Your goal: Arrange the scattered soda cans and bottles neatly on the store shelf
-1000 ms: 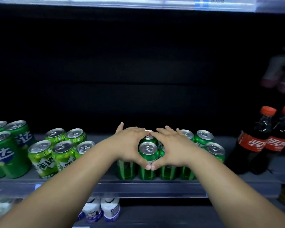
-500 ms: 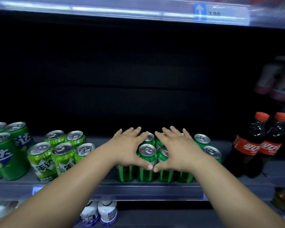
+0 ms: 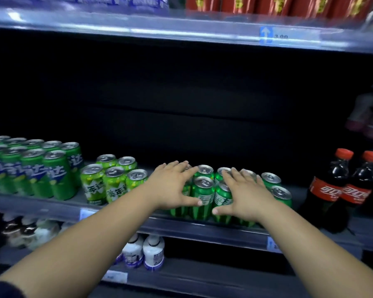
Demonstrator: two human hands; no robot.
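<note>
dark green cans (image 3: 203,194): six tops I can see properly, and at least one more is half hidden under the hands, so no firm total. They're all upright, packed tight at the front of the shelf (image 3: 202,230), between the lime cans and the cola bottles.
left hand (image 3: 172,188): wide open, fingers spread and straight, lying flat over the left side of that bunch with the thumb against a front can. It isn't gripping anything.
right hand (image 3: 246,194): same deal, splayed flat over the right side of the bunch, thumb pointing in toward the other thumb. Nothing held.
lime cans (image 3: 114,186): five, two behind and three in front, just left of the hands.
tall green cans (image 3: 56,177): about nine tops in two rows at the far left, pretty blurry.
cola bottles (image 3: 325,190): two, side by side at the right end, with red caps.
labels: the cola has a red band with white Chinese characters. Both green can groups on the left have white Chinese lettering, and the dark ones have pale writing I can't read.
upper shelf (image 3: 159,29): price tag (image 3: 274,36) with a blue arrow and "3.00", red packs (image 3: 267,4) above it.
lower shelf (image 3: 181,276): two white bottles (image 3: 153,252) with purple labels.
</note>
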